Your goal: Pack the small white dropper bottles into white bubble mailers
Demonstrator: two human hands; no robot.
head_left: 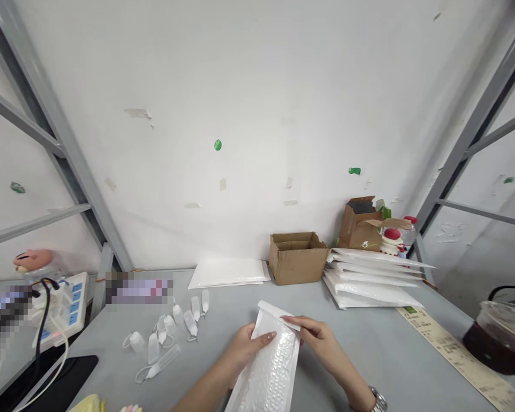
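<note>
A white bubble mailer (274,366) is held upright and slightly tilted in front of me, its flap end uppermost. My left hand (246,349) grips its left edge, thumb lying across the bubbled front. My right hand (315,337) pinches the flap (278,316) at the upper right corner, fingers on top and thumb beneath. Whether anything is inside the mailer cannot be seen. To the left on the grey table lie several small translucent squeeze bottles (153,348) with strap-tethered caps.
An open cardboard box (298,266) stands at the back, beside flat white sheets or mailers (229,272). Stacked bubble mailers (369,280), another box (358,226) and a dark drink (498,337) are right. A power strip (66,309) with cables sits left.
</note>
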